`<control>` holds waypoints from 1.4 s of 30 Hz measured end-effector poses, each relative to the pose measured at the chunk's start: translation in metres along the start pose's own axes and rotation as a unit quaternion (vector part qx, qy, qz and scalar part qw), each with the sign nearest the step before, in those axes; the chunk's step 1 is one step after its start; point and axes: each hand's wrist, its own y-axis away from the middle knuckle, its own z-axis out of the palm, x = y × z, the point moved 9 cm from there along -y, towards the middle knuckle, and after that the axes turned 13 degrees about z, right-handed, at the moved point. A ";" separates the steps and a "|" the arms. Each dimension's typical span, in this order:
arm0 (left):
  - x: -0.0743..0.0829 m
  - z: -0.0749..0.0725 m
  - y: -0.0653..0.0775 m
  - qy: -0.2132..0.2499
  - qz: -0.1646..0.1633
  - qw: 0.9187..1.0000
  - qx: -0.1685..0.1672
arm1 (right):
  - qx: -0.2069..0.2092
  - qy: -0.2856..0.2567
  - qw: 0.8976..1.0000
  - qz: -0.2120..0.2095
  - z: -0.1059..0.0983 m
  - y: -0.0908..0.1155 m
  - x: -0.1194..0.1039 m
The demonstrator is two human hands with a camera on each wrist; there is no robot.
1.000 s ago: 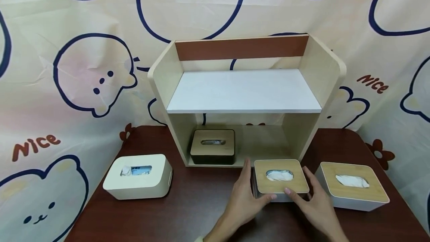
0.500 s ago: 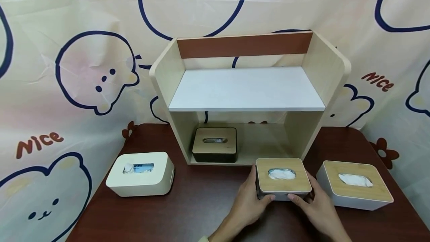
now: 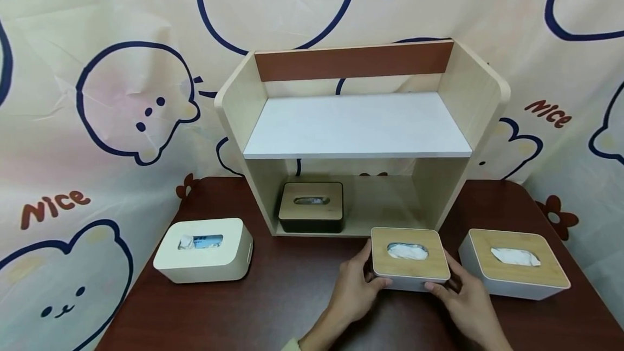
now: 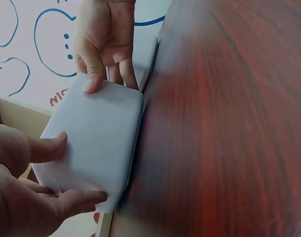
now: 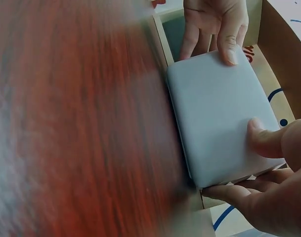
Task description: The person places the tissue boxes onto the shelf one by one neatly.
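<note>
A tissue box with a white body and bamboo lid (image 3: 409, 267) stands just in front of a small shelf, lower right of centre in the head view. White tissue shows in its oval slot. My left hand (image 3: 353, 288) grips its left side, with the thumb on the front face near the corner. On the opposite side my right hand (image 3: 470, 299) holds it the same way, thumb at the front. Both wrist views show the smooth white front (image 4: 103, 126) between the two hands, close to the tabletop. The fingers behind the box are partly hidden.
The two-level shelf (image 3: 358, 129) stands at the back. A dark tissue box with a wooden lid (image 3: 312, 215) sits in its lower left. Close to my right hand is a larger bamboo-lidded tissue box (image 3: 521, 272). A cream tissue box (image 3: 205, 256) is on the left.
Both thumbs have slid from the lid's front edge down onto the box's front face, and the right thumb has moved outward. The box stays almost in place; the head view shifts slightly.
</note>
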 end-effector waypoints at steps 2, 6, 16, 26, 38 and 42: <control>0.001 -0.003 -0.001 0.004 0.004 1.000 0.014 | 0.007 -0.001 1.000 0.001 -0.001 0.000 -0.001; 0.003 -0.011 -0.003 0.018 0.018 0.998 0.048 | 0.036 -0.009 0.999 -0.023 -0.004 0.000 -0.011; 0.009 -0.032 -0.011 0.008 0.053 0.990 0.128 | 0.093 -0.043 0.991 -0.089 -0.005 -0.002 -0.039; 0.006 -0.051 -0.027 -0.009 0.058 0.980 0.190 | 0.140 -0.029 0.985 -0.096 -0.006 -0.022 -0.058; -0.001 -0.058 -0.048 0.004 0.039 0.974 0.223 | 0.150 -0.081 0.983 -0.068 -0.002 -0.052 -0.061; -0.006 -0.059 -0.055 -0.006 0.023 0.971 0.236 | 0.161 -0.092 0.980 -0.067 -0.001 -0.060 -0.061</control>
